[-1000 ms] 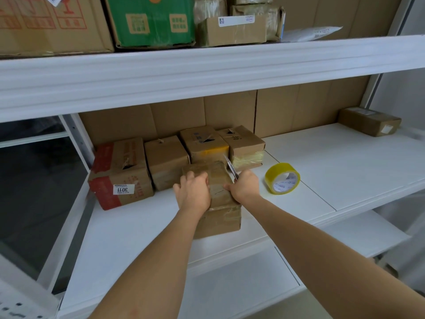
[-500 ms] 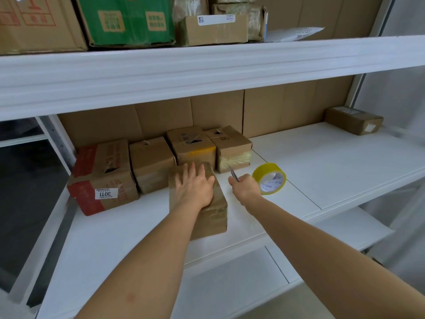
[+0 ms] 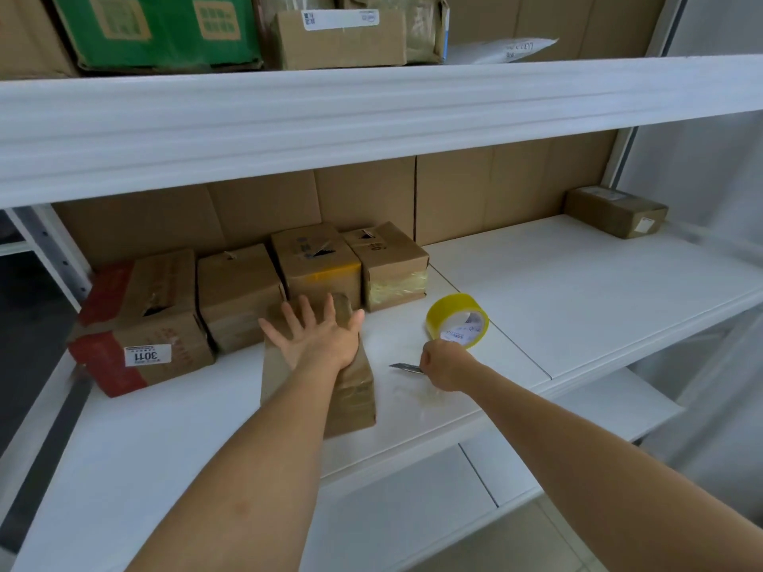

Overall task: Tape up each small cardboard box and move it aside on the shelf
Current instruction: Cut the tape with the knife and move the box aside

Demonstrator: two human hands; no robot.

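Note:
A small taped cardboard box [image 3: 355,390] stands near the front of the white shelf [image 3: 578,291]. My left hand [image 3: 320,338] lies flat on its top with fingers spread. To its right, my right hand [image 3: 444,365] grips a small utility knife [image 3: 404,367], the blade pointing left just above the shelf. A roll of yellow tape [image 3: 457,320] stands on edge just behind that hand. Several other small cardboard boxes [image 3: 313,262] sit in a row at the back left.
A larger box with red tape and a white label [image 3: 144,324] stands at the far left. One lone box [image 3: 615,210] sits at the back right. The upper shelf beam [image 3: 371,113] overhangs the work area; cartons fill the shelf above.
My right hand has pulled the knife off the box, down and right to the shelf beside the tape. My left hand went from gripping the box top to lying flat on it.

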